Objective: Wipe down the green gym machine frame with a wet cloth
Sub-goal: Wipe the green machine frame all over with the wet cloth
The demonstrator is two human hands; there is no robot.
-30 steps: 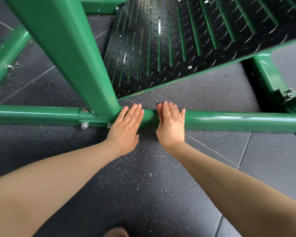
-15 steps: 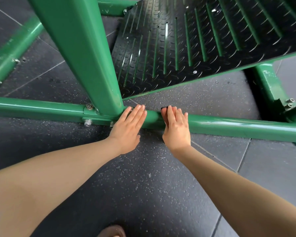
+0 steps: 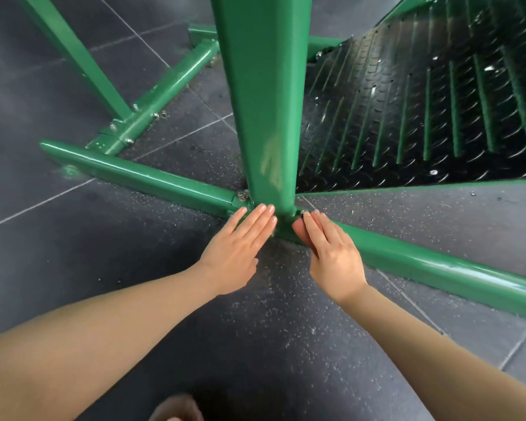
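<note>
— Position of the hands?

— My left hand (image 3: 236, 247) lies flat, fingers straight, fingertips touching the green frame (image 3: 170, 183) where the upright post (image 3: 261, 101) meets the base rail. My right hand (image 3: 331, 253) rests flat on the rail just beside it, holding nothing.

— The cloth?

— I cannot see one. A black tread plate (image 3: 422, 110) stands behind the post, on the rubber floor (image 3: 255, 344).

A gym floor is shown. Dark speckled rubber floor tiles (image 3: 255, 344) lie beneath the hands, a green machine frame (image 3: 264, 95) rises just beyond them, and a ribbed black footplate (image 3: 407, 110) is seen further right.
</note>
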